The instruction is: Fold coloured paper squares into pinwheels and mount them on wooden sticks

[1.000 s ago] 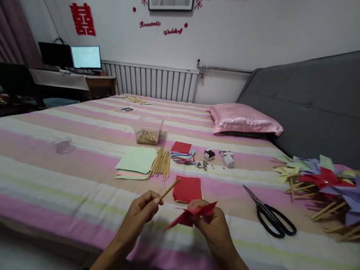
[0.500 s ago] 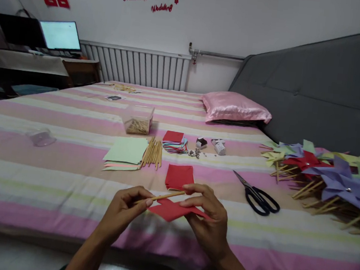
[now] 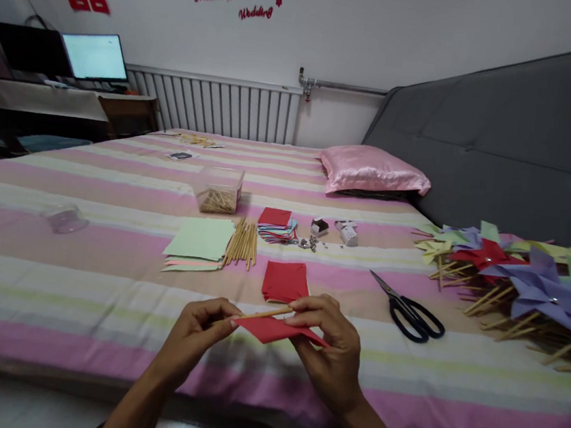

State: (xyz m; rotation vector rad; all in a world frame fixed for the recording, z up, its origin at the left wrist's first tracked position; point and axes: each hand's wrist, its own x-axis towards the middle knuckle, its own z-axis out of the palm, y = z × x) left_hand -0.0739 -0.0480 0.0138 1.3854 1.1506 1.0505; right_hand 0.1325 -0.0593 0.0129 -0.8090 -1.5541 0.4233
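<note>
Between my hands, above the front of the bed, a thin wooden stick (image 3: 264, 314) lies along the far side of a folded piece of red paper (image 3: 268, 330). My left hand (image 3: 200, 331) pinches the stick's left end, its fingertips touching the paper's left corner. With thumb and fingers my right hand (image 3: 327, 342) grips the red paper, and the stick's right end meets its index fingertip. Just beyond them sits a stack of red paper squares (image 3: 286, 281). How the paper is joined to the stick is hidden by my fingers.
Black-handled scissors (image 3: 408, 310) lie to the right, near a pile of finished pinwheels (image 3: 535, 284). Farther back are green sheets (image 3: 200, 237), loose sticks (image 3: 242, 243), small coloured squares (image 3: 274, 224), metal pins (image 3: 307, 243) and a clear box of sticks (image 3: 220, 191).
The red paper has tilted and risen closer against the stick, and its left corner now reaches my left fingertips. Both hands keep nearly the same place.
</note>
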